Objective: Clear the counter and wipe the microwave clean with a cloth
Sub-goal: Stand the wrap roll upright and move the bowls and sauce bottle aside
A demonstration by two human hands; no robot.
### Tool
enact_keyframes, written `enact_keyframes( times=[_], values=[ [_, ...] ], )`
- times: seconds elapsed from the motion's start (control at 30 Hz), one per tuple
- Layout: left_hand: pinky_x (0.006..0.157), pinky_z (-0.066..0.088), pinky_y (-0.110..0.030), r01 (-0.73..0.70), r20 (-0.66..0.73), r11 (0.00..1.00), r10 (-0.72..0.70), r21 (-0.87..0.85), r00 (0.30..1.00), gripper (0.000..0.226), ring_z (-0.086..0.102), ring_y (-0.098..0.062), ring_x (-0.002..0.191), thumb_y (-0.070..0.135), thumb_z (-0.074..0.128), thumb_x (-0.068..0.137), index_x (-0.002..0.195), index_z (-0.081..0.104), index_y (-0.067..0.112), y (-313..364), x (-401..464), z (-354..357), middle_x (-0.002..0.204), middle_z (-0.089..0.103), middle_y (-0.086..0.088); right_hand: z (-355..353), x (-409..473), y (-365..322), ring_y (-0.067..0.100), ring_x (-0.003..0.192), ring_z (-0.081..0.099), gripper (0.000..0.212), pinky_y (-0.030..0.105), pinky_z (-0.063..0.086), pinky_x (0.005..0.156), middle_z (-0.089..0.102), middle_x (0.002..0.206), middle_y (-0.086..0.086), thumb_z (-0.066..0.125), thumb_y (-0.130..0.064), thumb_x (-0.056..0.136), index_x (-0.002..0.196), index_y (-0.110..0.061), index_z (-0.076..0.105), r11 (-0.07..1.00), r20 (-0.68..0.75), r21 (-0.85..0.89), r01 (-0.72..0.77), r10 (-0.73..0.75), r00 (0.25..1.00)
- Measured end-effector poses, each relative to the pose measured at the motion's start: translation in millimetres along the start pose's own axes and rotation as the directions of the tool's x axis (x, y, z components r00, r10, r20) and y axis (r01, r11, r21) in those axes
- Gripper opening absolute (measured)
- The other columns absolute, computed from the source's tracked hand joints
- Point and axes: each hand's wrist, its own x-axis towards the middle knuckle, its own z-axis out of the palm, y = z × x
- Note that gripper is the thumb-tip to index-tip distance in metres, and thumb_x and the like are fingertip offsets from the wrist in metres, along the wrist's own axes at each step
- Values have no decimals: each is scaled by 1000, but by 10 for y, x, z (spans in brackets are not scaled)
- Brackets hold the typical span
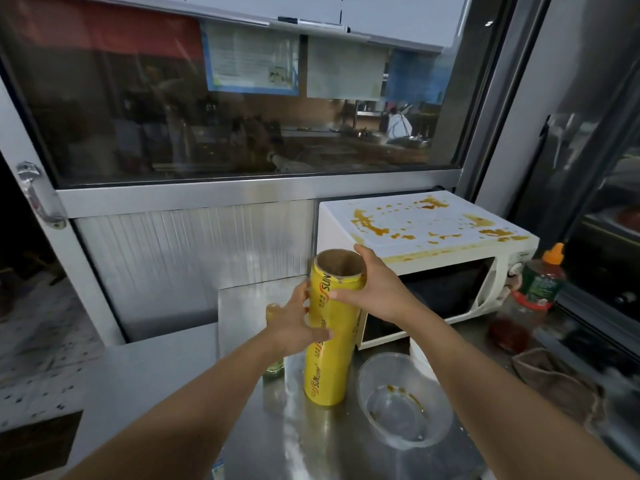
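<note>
Steel counter (180, 403) is crowded, and the yellow cling-wrap roll (330, 336) is stood upright just left of the stained microwave (426, 233), gripped near its top by the right hand (372, 289) and lower by the left hand (298, 322), so it's probably lifted straight up.

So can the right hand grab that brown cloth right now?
Probably not yet. The right hand is wrapped around the yellow roll, along with the left hand. The brown cloth lies uncovered on the counter, so the way looks free.

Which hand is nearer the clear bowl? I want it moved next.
Right. The right hand grips the yellow roll on its bowl side; the left hand holds the roll's far side.
</note>
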Motion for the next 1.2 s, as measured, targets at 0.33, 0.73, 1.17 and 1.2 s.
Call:
enact_keyframes(
  times=[0.33,0.73,1.17,1.2],
  values=[
    [76,56,-33,-77,-73,997,77,8,994,89,61,-12,93,31,89,48,120,37,29,-54,427,22,104,60,8,72,222,-99,15,123,47,99,27,42,99,48,138,-1,85,-38,59,142,-19,34,986,-146,-115,-117,100,984],
    [78,56,-39,-163,-31,985,165,47,986,86,62,-16,91,36,89,45,115,39,26,77,1263,-733,101,61,8,171,1141,-515,17,125,47,100,35,43,102,50,135,-2,85,-42,55,141,-21,37,976,-248,-118,-181,148,957],
    [77,56,-40,-157,-27,987,156,-20,987,89,64,-16,88,27,91,42,114,39,28,-348,2563,-1303,98,63,8,602,2450,-422,15,117,50,95,23,43,89,53,129,-3,86,-30,60,140,-19,37,964,-281,-102,-247,210,937],
    [77,56,-40,-157,-31,987,156,-29,987,89,64,-16,88,28,92,41,113,39,28,-380,2634,-1305,98,63,8,618,2522,-407,14,114,50,93,23,43,88,52,126,-3,86,-30,60,139,-19,38,962,-277,-103,-253,216,936]
  ],
)
